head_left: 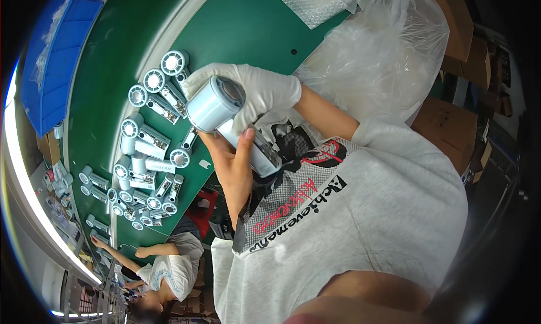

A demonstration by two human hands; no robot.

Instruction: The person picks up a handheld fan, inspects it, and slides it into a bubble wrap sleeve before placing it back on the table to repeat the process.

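A light blue handheld fan [213,107] is held up between my two hands, in front of my shirt. Its round head points up and left, and its handle slants down to the right with inner parts showing along one side. My right hand [256,90], in a white glove, wraps around the fan's head from above. My bare left hand [231,169] grips the handle, its thumb lying on top. Several similar fans [151,143] lie in a loose row on the green work surface [239,36] to the left, many with the handle's inside exposed.
A blue bin [56,65] stands at the far left. Clear plastic bags [377,53] and bubble wrap [310,3] lie at the upper right, beside cardboard boxes [439,127]. A co-worker [172,267] sits at the lower left with an arm over the line.
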